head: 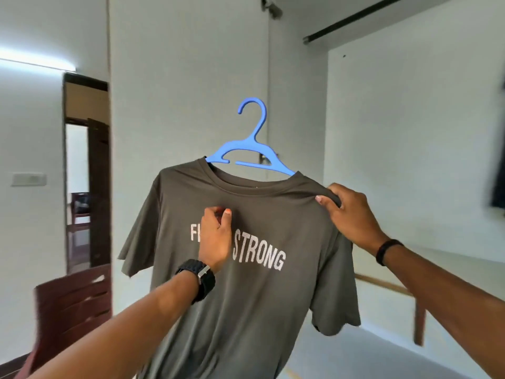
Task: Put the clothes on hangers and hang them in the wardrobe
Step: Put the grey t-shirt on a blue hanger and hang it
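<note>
The left hand [216,236] pinches the shirt [246,296] chest while right hand [347,214] fingers pinch its shoulder, seemingly seating it over the hanger [252,151].

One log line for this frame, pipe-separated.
stage: hangering | left hand: pinches grey T-shirt chest | right hand: grips shirt shoulder | blue plastic hanger: in neck, held up

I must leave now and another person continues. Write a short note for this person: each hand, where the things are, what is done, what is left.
Left hand: pinches the chest of the grey T-shirt, held up in the air.
Right hand: grips the shirt's shoulder seam.
Blue hanger: in the neck opening; one arm sits under the shoulder by the right hand, the other end pokes out at the collar.
Done: hanger partly in.
Left: seat the other shoulder, then hang it in the wardrobe, which is not in view.
</note>
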Action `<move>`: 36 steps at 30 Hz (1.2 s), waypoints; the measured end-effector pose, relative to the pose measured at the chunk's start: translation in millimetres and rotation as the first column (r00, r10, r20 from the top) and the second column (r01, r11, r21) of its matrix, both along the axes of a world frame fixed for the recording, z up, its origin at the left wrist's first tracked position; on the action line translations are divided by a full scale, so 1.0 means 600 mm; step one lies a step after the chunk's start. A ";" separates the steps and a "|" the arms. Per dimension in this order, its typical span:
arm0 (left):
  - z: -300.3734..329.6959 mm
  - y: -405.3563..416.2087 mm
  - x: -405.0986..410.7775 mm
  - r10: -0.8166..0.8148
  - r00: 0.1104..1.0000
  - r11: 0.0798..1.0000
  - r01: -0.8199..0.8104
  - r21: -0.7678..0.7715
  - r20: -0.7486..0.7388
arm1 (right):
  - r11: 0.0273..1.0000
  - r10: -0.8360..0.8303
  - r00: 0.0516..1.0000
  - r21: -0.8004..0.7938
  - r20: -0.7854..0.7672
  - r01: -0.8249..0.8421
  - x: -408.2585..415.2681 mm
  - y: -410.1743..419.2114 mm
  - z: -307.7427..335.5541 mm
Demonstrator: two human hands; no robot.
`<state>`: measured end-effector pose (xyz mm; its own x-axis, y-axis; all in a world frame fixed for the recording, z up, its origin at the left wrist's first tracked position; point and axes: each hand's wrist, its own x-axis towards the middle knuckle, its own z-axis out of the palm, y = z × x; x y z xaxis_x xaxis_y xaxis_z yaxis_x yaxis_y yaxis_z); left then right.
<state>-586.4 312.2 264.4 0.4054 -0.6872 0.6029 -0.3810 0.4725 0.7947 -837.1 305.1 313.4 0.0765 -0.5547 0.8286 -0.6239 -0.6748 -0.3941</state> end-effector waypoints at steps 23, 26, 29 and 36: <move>0.490 -0.232 -0.592 -0.136 0.481 0.908 0.409 -0.084 0.866 | 0.688 -0.719 0.672 -0.330 -0.181 0.647 -0.472 0.085 0.491; 0.538 -0.272 -0.667 -0.071 0.505 0.911 0.385 -0.151 0.860 | 0.646 -0.755 0.640 -0.336 -0.144 0.686 -0.536 0.059 0.534; 0.587 -0.306 -0.732 -0.085 0.546 0.891 0.417 -0.182 0.834 | 0.594 -0.789 0.607 -0.364 -0.091 0.717 -0.594 0.032 0.577; 0.667 -0.402 -0.875 -0.163 0.559 0.806 0.551 -0.217 0.813 | 0.451 -0.848 0.526 -0.439 0.059 0.777 -0.680 -0.056 0.640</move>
